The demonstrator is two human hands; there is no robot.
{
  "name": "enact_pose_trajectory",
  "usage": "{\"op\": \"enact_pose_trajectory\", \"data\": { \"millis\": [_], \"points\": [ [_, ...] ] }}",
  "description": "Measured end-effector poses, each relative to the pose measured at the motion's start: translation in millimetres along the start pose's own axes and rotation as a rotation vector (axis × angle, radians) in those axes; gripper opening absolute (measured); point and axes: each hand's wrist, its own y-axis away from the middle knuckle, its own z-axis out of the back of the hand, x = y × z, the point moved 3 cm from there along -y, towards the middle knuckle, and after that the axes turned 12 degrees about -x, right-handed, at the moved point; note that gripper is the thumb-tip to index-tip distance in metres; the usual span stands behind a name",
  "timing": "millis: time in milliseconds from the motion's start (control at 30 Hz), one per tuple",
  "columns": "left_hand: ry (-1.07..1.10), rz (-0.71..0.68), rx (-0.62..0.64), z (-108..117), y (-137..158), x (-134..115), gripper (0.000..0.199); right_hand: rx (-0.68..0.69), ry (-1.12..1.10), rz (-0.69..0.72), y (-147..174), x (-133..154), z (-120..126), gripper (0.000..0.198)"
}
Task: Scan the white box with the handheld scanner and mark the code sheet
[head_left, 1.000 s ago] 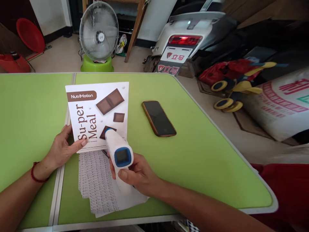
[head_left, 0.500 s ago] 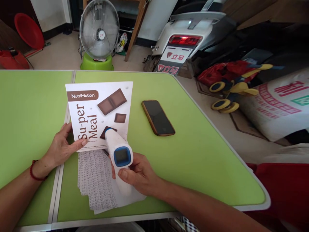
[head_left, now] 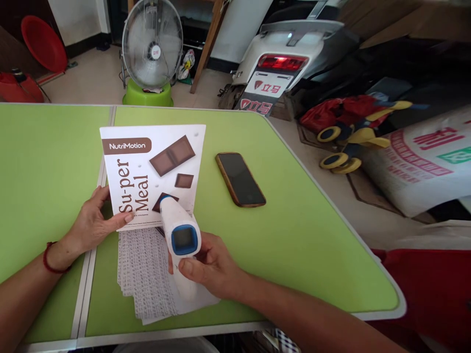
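My left hand point(head_left: 91, 218) grips the lower left edge of a white box point(head_left: 169, 191) printed "NutriMotion Su-per Meal", thumb on its front and the other fingers partly hidden behind it. In my right hand point(head_left: 211, 267) is a white infrared thermometer point(head_left: 178, 220) with a blue-framed display that looks dark. Its blue-rimmed front end points at the lower part of the box; I cannot tell whether they touch. Beneath them lie several overlapping printed paper sheets point(head_left: 145, 279), with a dark pen-like thing partly hidden under the thermometer.
A smartphone point(head_left: 241, 179) in a brown case lies right of the box on the green table point(head_left: 309, 245). Past the table are a fan point(head_left: 152, 49) on a green stool, a white scooter point(head_left: 279, 54), a yellow-and-blue ride-on toy point(head_left: 353, 142) and a large white sack point(head_left: 423, 166).
The view has shifted very slightly. Both hands keep their hold, and the box and thermometer stay almost where they were.
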Motion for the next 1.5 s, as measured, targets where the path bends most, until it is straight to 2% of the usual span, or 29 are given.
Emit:
{"op": "enact_pose_trajectory", "data": {
  "millis": [233,433,733,833,933,1067,1133,1333,1500],
  "points": [
    [0.061,-0.034,-0.018,-1.8,1.3,-6.8,0.050,0.023,-0.111,-0.054,-1.5,-3.8,-4.1,0.044],
    [0.093,-0.061,-0.058,0.1,4.5,-9.5,0.055,-0.048,-0.066,0.046,-1.7,0.3,3.3,0.032],
    [0.046,-0.063,-0.118,4.8,3.1,-4.6,0.056,-0.095,0.052,0.142,-3.6,0.2,9.8,0.037],
    [0.030,-0.086,-0.156,6.4,1.6,-5.6,0.052,-0.228,0.231,0.262,-7.1,3.2,21.6,0.044],
    [0.020,-0.126,-0.202,8.4,-0.4,-6.1,0.047,-0.319,0.560,0.384,-14.0,6.7,42.7,0.051],
    [-0.009,-0.129,-0.235,12.1,-3.7,1.6,0.051,-0.212,0.961,0.514,-24.6,3.8,71.8,0.046],
    [-0.009,-0.126,-0.219,13.4,-5.1,7.1,0.056,-0.194,1.085,0.547,-28.0,0.3,83.5,0.046],
    [-0.036,-0.110,-0.176,12.9,-8.3,12.9,0.055,-0.257,1.211,0.568,-34.5,-9.7,97.7,0.039],
    [-0.074,-0.084,-0.189,10.5,-10.0,11.0,0.052,-0.459,1.238,0.700,-32.6,-1.0,89.2,0.027]
  ]
}}
